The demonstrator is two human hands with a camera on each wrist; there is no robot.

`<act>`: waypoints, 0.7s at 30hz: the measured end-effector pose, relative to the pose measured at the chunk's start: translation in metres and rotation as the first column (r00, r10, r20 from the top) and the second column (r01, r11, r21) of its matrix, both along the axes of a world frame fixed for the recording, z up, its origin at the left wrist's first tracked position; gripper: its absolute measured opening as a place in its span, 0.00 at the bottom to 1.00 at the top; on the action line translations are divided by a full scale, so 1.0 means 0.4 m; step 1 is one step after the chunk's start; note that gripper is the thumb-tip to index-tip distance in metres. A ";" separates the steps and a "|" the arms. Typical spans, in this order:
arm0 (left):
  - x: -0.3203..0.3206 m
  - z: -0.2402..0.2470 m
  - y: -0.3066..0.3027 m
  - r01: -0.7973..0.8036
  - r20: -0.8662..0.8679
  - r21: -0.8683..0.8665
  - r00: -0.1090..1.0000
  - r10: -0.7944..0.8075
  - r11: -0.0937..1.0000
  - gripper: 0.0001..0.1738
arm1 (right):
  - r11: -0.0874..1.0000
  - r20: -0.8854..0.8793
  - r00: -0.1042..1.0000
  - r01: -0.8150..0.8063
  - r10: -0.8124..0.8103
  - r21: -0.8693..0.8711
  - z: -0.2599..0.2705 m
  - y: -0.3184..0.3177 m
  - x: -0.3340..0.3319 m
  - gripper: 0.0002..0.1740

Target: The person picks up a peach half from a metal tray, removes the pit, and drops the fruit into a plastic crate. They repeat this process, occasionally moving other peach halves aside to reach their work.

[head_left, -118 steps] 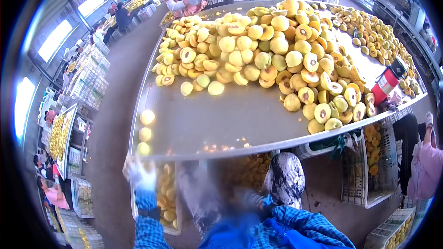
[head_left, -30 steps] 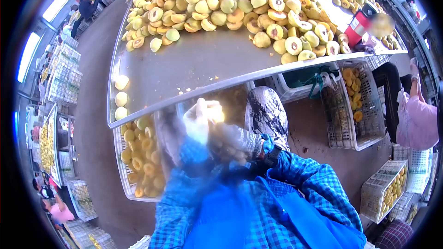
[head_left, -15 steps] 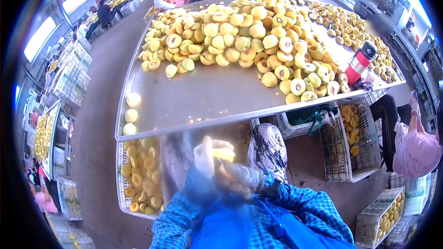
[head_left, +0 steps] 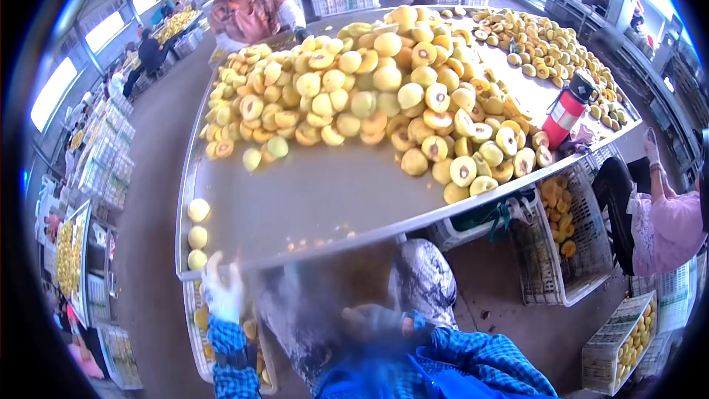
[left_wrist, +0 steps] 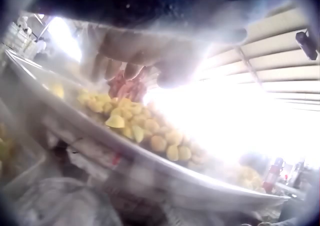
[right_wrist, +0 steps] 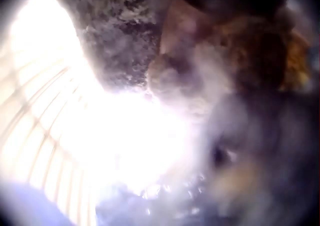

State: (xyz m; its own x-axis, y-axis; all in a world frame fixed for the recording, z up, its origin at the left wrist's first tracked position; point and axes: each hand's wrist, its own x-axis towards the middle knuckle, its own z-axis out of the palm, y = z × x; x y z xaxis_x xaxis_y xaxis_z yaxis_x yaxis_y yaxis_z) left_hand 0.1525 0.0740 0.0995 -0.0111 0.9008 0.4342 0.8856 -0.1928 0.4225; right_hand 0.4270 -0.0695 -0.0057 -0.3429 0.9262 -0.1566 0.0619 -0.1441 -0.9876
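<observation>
Head view first: split apart since half a second ago, no more huddling together at the chest. Out at the near left corner of the table [head_left: 317,192] with the left hand [head_left: 221,290], glove raised against the rim, fingers loosely spread, with no fruit visible in them. Just beyond the fingertips, touching or a hair off, can't tell which: the nearest of the three peeled peaches [head_left: 197,236]. Lined up along the table's left edge, with the long axis of the row running straight away from the body, so dead ahead of that left hand. Down low by the lap with the right hand [head_left: 373,321], well apart from the row and clearly the farther of the two. Too smeared to tell whether curled round anything. Farther up the table, a big pile of halved peaches [head_left: 369,96], and a red flask [head_left: 565,112] near the right edge.

Left wrist view: looking up under loosely bent fingers [left_wrist: 125,61], empty as far as visible, with table rim and pile beyond.

Right wrist view: glare and blur only, so can't tell the grip there.
</observation>
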 end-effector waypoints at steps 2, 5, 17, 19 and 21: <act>0.140 0.028 0.118 0.229 0.162 0.067 0.958 -0.237 0.971 0.21 | 0.982 0.210 0.977 -0.011 -0.030 0.188 0.131 0.083 0.093 0.22; 0.271 -0.043 0.360 0.399 0.204 0.043 0.894 -0.399 0.916 0.25 | 0.937 -0.009 0.960 0.276 -0.281 0.215 0.170 0.246 0.273 0.14; 0.597 -0.056 0.713 0.380 0.090 -0.299 0.924 -0.371 0.875 0.43 | 0.377 0.387 0.267 -0.090 -0.883 0.922 0.272 1.022 0.704 0.20; 0.602 -0.057 0.717 0.386 0.086 -0.310 0.921 -0.379 0.869 0.44 | 0.647 0.614 0.263 0.053 -0.744 0.761 0.291 1.072 0.694 0.20; 0.593 -0.080 0.736 0.412 0.077 -0.293 0.909 -0.409 0.863 0.48 | 0.764 0.689 0.357 0.132 -0.631 0.631 0.265 1.062 0.677 0.21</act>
State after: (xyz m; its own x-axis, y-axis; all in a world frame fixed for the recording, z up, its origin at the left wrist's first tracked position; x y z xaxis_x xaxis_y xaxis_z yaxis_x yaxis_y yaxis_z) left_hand 0.3897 0.3686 0.0674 0.3846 0.9110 0.1489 0.7485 -0.4021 0.5273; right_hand 0.6978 0.3554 0.1005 0.1449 0.9452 0.2925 0.9165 -0.0168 -0.3997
